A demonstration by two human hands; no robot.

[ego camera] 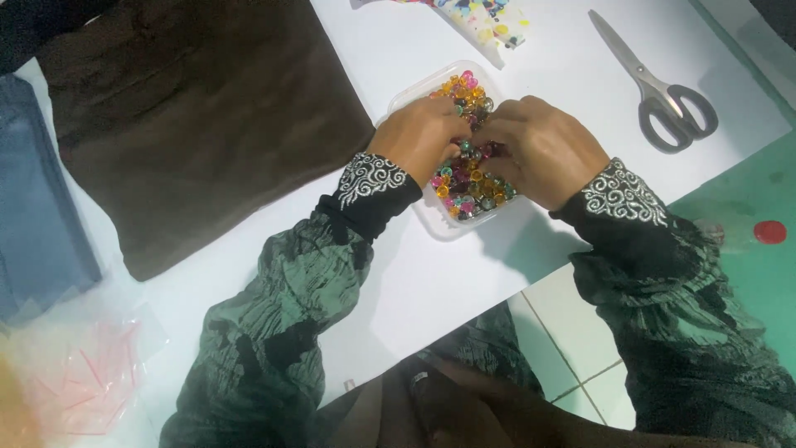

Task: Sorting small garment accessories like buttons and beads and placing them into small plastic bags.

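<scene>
A clear plastic tray [424, 217] sits on the white table [431, 282], filled with several small colourful beads [466, 189]. My left hand [421, 134] and my right hand [543, 149] are both over the tray with fingers curled down into the beads, fingertips meeting near the middle. The fingertips are hidden among the beads, so whether either hand pinches a bead is unclear. Both wrists wear black cuffs with silver swirls and green patterned sleeves.
Grey-handled scissors [663, 91] lie at the back right. A dark brown cloth [191, 124] and a blue cloth [33, 199] lie at the left. A clear bag of beads [489, 21] sits behind the tray; a clear plastic bag [79, 365] lies front left.
</scene>
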